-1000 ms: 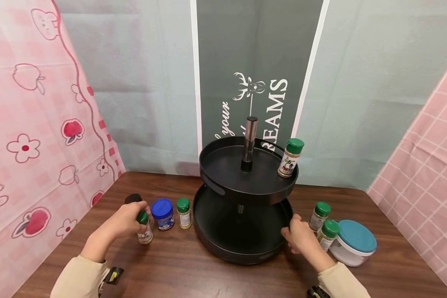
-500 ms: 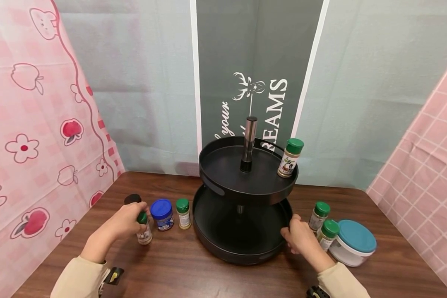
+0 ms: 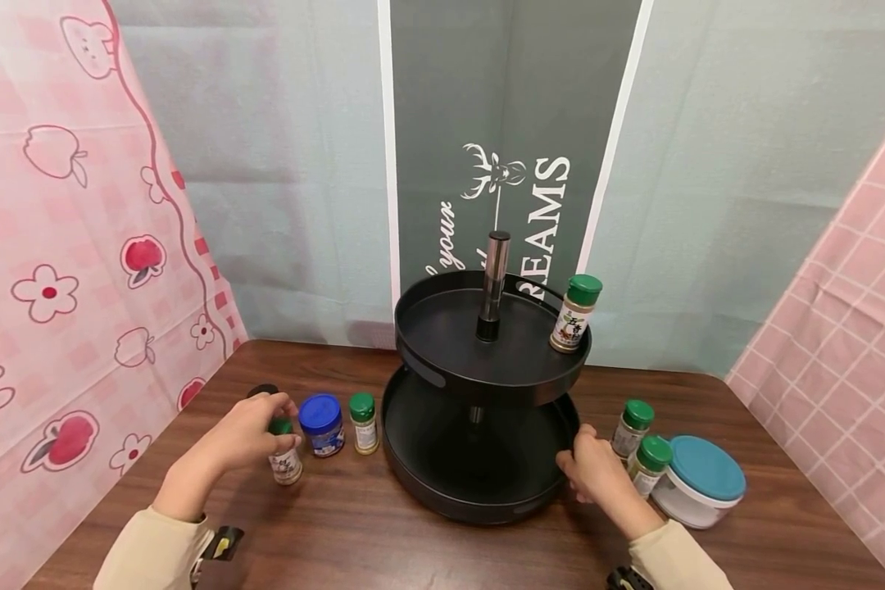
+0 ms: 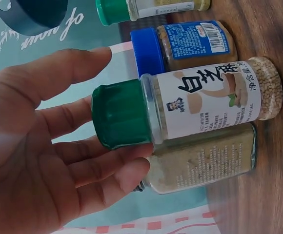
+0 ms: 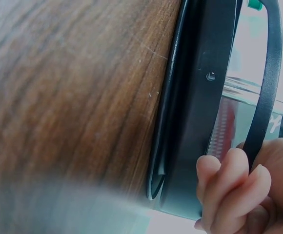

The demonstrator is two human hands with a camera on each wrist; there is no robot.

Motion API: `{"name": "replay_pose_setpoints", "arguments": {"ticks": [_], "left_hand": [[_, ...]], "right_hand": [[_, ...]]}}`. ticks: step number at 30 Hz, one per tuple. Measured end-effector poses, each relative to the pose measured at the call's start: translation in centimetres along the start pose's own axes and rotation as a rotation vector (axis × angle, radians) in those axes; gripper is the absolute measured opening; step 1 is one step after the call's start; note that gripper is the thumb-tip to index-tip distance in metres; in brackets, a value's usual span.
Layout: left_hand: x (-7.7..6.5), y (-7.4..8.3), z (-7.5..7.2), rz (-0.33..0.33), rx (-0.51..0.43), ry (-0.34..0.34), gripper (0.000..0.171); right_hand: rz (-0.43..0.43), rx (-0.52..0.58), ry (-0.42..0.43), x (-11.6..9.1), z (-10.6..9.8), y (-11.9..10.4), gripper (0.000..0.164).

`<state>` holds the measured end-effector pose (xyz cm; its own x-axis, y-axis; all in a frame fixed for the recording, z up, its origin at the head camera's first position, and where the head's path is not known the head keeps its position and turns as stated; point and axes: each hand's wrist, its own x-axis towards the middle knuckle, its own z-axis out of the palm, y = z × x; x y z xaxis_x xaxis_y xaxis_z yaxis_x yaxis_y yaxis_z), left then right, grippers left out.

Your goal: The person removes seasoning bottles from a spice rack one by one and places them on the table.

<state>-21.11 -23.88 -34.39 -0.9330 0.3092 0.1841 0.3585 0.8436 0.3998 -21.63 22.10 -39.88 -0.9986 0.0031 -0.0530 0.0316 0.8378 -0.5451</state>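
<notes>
My left hand [image 3: 247,434] is around the green cap of a white sesame bottle [image 4: 210,100] standing upright on the table. In the left wrist view its thumb is lifted off the cap and its fingers lie loosely behind it. A square glass jar of pale powder [image 4: 200,163] stands right behind that bottle. My right hand [image 3: 593,467] is at the right side of the black two-tier round tray [image 3: 479,512]. In the right wrist view its fingers curl round the thin black handle strip [image 5: 266,102] of the tray. A green-capped spice bottle [image 3: 574,315] stands on the upper tier.
Left of the tray stand a blue-lidded jar [image 3: 322,426] and a green-capped bottle [image 3: 365,424]. To the right, beside my right hand, are two green-capped bottles [image 3: 649,467] and a white round container with a teal lid [image 3: 701,483]. Printed cloths hang behind the wooden table [image 3: 413,557].
My left hand has loosened from the sesame bottle's cap, its thumb and fingers spreading apart. The bottle stays in place. My right hand and the tray have not moved.
</notes>
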Motion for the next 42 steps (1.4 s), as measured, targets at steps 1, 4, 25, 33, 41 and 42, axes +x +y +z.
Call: {"name": "replay_pose_setpoints", "arguments": {"ticks": [1,4,25,33,41,42], "left_hand": [[0.0,0.0,0.0,-0.001,0.004,0.004,0.028],[0.0,0.2,0.2,0.010,0.015,0.017,0.028],[0.4,3.7,2.8,0.073,0.149,0.278,0.029],[0.6,4.9,4.1,0.053,0.141,0.261,0.022],[0.8,6.0,5.4,0.024,0.044,0.174,0.026],[0.9,6.2,5.6,0.025,0.028,0.166,0.028]], "right_hand": [[0.000,0.001,0.000,0.0,0.0,0.0,0.064],[0.001,0.010,-0.003,0.0,0.0,0.0,0.063],[-0.006,0.018,-0.015,0.0,0.0,0.1,0.062],[-0.009,0.018,-0.019,0.0,0.0,0.0,0.062],[-0.011,0.021,-0.021,0.0,-0.1,0.1,0.060],[-0.009,0.021,-0.022,0.0,-0.1,0.1,0.060]]}}
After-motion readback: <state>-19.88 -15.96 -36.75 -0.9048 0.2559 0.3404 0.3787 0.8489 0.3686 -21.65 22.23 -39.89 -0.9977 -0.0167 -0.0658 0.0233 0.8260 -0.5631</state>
